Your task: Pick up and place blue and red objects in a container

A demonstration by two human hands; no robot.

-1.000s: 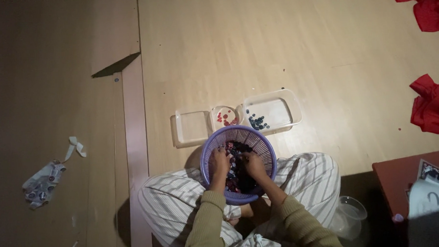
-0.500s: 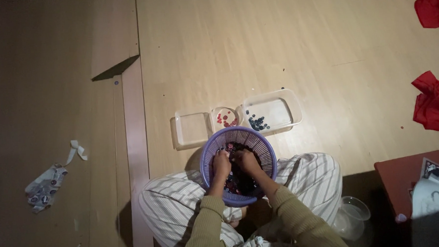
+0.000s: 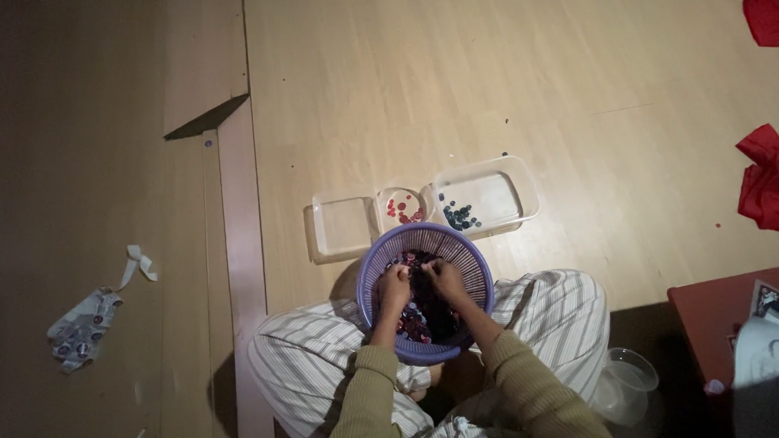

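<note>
Both hands down inside purple basket (image 3: pixel 425 244) sitting in person's lap, forearms angled inward, olive sleeves. Left hand (image 3: pixel 394 288) curled over the dark and red buttons (image 3: pixel 419 317); right hand (image 3: pixel 446 279) curled beside it, fingertips near basket's far side; cannot tell if either is pinching a button. 3 clear containers (image 3: pixel 492 194) on light wood floor (image 3: pixel 488 69) just beyond basket. Red cloth (image 3: pixel 773 188) at right, crumpled paper (image 3: pixel 82 325) at left.
</note>
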